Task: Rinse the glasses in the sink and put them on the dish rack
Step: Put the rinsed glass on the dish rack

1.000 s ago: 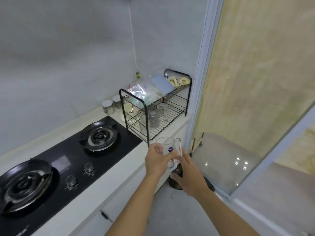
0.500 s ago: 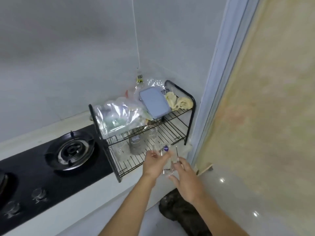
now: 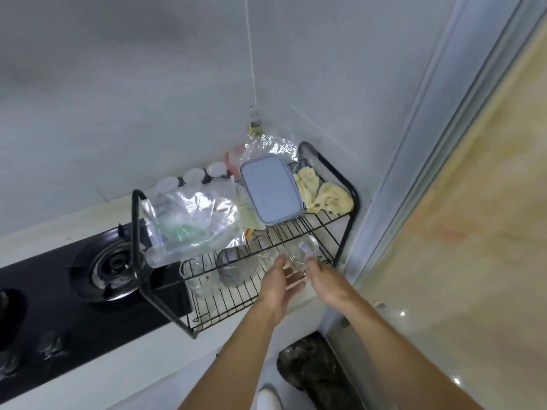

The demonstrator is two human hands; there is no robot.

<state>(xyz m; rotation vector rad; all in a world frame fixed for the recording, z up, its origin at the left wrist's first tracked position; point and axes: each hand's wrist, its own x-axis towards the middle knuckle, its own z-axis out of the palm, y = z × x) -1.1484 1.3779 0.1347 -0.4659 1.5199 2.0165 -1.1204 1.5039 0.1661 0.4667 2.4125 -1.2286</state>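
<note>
Clear glass [image 3: 304, 253] sits at the right end of the dish rack [image 3: 225, 306] lower shelf, pinched by the right hand [image 3: 322, 276] for controlled set-down, apparently, while the relaxed, empty left hand [image 3: 278, 281] guards alongside.

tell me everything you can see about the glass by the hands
The glass is clear, motion-blurred, with a blue sticker. It is at the right end of the dish rack's lower shelf. The right hand's fingers reach its near side; the left hand lies open beside it. The right hand's grip is unclear.
</note>
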